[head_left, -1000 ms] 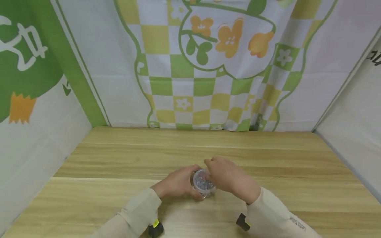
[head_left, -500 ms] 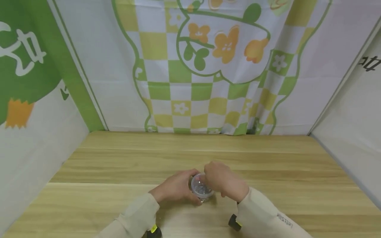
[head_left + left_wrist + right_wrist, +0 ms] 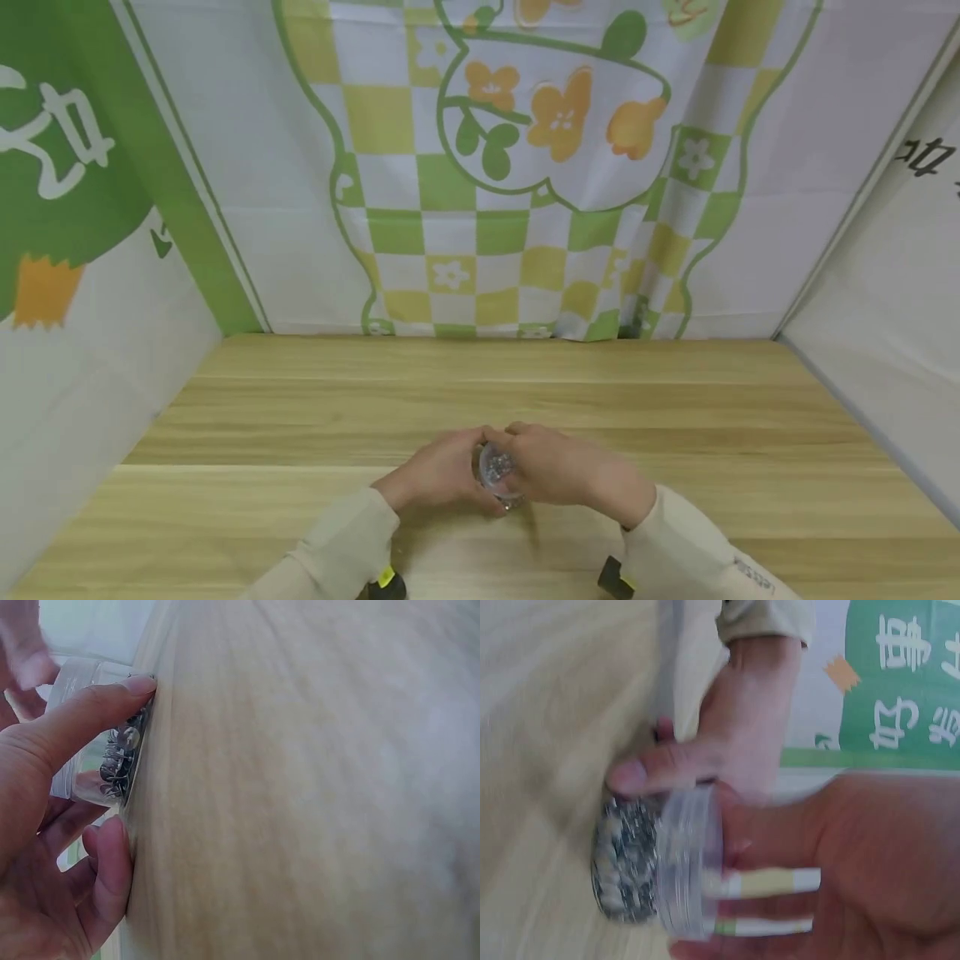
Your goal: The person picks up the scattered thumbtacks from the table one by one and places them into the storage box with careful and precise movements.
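Observation:
A clear round plastic jar (image 3: pixel 626 862) stands on the table, holding many small silvery metal pieces that look like thumbtacks. My left hand (image 3: pixel 442 471) grips the jar's body from the left, its thumb along the near side in the left wrist view. Over the jar's top from the right comes my right hand (image 3: pixel 566 467), with fingers and thumb spread about the clear screw lid (image 3: pixel 690 862). The lid sits on the jar. Part of it is hidden under the right hand in the head view, and the right wrist view is blurred.
The wooden table (image 3: pixel 300 400) reaches back to a hanging cloth (image 3: pixel 450 233) with green and yellow checks. A green and white panel (image 3: pixel 75 167) borders the left, a white one (image 3: pixel 892 275) the right.
The right hand's fingers have shifted from the lid's right side and top to spread across it, covering more. The left hand keeps its hold on the jar. The head view has tilted slightly.

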The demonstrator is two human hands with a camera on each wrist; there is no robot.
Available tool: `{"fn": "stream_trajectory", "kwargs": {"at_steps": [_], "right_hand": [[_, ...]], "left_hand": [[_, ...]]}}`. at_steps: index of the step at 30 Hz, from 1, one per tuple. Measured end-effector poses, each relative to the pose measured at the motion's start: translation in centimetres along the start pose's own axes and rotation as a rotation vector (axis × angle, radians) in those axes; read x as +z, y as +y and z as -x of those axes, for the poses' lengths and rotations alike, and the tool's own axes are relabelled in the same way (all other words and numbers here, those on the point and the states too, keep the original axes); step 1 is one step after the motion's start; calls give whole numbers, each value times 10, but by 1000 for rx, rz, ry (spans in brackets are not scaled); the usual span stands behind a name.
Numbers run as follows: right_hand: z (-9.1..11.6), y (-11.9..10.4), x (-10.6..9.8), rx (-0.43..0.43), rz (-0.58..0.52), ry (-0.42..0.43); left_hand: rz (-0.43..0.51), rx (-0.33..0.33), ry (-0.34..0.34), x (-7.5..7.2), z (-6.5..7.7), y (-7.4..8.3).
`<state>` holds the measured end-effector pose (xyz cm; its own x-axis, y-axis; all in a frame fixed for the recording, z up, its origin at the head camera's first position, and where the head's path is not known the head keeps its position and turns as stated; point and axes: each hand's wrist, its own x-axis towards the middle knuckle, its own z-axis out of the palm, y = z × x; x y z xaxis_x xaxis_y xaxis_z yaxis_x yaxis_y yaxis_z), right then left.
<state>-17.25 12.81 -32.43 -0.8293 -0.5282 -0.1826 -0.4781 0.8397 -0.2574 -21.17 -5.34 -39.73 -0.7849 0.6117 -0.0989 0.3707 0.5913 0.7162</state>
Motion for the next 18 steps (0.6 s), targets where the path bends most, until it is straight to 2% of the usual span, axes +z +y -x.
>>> {"fn": "stream_trajectory", "kwargs": {"at_steps": [2, 4, 7, 8, 10, 11, 12, 14, 15, 16, 18], "right_hand": [[0, -3, 0, -34, -19, -23], [-2, -6, 3, -50, 14, 27], [-8, -9, 9, -100, 288, 118], [-10, -10, 10, -90, 369, 133], [-13, -11, 10, -2, 404, 119], [-14, -10, 8, 55, 388, 84], [-14, -9, 5, 127, 314, 70], [-13, -6, -1, 249, 107, 53], [-11, -5, -4, 276, 16, 50], [-9, -4, -6, 258, -27, 28], [-4, -3, -9, 185, -43, -29]], "left_hand": [[-10, -8, -3, 0, 0, 0], [-5, -13, -6, 0, 0, 0], [23, -23, -18, 1, 0, -1], [28, -25, -18, 1, 0, -1], [20, -32, -17, 2, 0, 0], [19, -36, -15, 2, -1, 0], [14, -39, -9, 2, -1, 0], [-1, -45, 0, 2, -2, 1], [-2, -46, 2, 2, -2, 1], [1, -46, 2, 1, -2, 2], [-5, -34, 5, 1, -1, 2]]}}
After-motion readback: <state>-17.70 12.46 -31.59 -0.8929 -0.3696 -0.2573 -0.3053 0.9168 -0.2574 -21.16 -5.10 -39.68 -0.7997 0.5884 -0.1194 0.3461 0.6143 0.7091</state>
